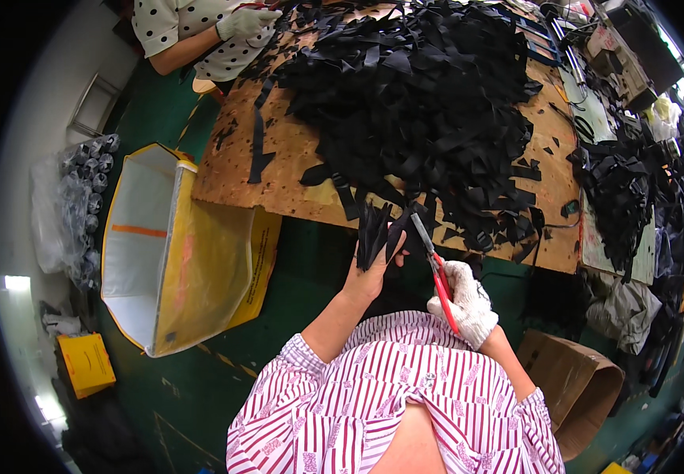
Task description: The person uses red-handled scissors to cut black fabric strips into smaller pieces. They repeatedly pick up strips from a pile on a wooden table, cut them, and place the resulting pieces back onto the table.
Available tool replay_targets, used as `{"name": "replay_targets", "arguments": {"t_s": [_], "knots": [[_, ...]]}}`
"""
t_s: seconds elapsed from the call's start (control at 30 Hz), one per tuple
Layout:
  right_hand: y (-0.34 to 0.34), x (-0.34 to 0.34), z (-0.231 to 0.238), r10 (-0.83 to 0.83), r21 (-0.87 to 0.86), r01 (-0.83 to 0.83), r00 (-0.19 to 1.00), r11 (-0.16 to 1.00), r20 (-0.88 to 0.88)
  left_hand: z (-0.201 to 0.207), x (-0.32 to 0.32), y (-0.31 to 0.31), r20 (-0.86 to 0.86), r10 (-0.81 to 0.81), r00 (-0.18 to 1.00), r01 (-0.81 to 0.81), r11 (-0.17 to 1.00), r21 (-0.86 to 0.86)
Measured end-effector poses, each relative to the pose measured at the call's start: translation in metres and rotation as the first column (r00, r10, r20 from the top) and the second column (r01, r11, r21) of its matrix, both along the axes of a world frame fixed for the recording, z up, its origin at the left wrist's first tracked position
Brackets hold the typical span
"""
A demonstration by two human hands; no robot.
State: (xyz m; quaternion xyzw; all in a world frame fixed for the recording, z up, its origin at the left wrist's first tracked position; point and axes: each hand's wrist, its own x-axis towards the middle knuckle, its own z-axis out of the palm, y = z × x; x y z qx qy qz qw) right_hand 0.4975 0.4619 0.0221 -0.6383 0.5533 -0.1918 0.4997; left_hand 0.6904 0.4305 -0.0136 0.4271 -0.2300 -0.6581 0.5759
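Observation:
My left hand is bare and grips a bunch of black strap pieces that stand up from its fingers, just in front of the table's near edge. In a white knitted glove, my right hand holds red-handled scissors whose blades point up and left toward the bunch. A big heap of black straps covers the brown wooden table beyond my hands.
A yellow and white open bag stands to my left. An open cardboard box sits at my right. Another person in a dotted top has a gloved hand at the table's far left. More black straps pile at the right.

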Motion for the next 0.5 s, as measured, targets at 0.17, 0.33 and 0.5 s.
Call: {"name": "replay_targets", "arguments": {"t_s": [0.17, 0.33, 0.5], "knots": [[0.007, 0.005, -0.014, -0.104, 0.077, 0.091, 0.976, 0.993, 0.191, 0.002, -0.004, -0.003, -0.012, 0.037, 0.999, -0.037, 0.999, -0.034], [0.015, 0.008, -0.033, -0.208, 0.163, 0.165, 0.931, 0.973, 0.299, 0.004, -0.005, -0.007, 0.002, 0.011, 1.0, -0.011, 1.0, -0.03], [0.014, 0.012, -0.029, -0.291, 0.346, 0.165, 0.889, 0.924, 0.353, 0.001, -0.004, -0.01, -0.012, -0.01, 1.0, 0.009, 1.0, -0.027]]}}
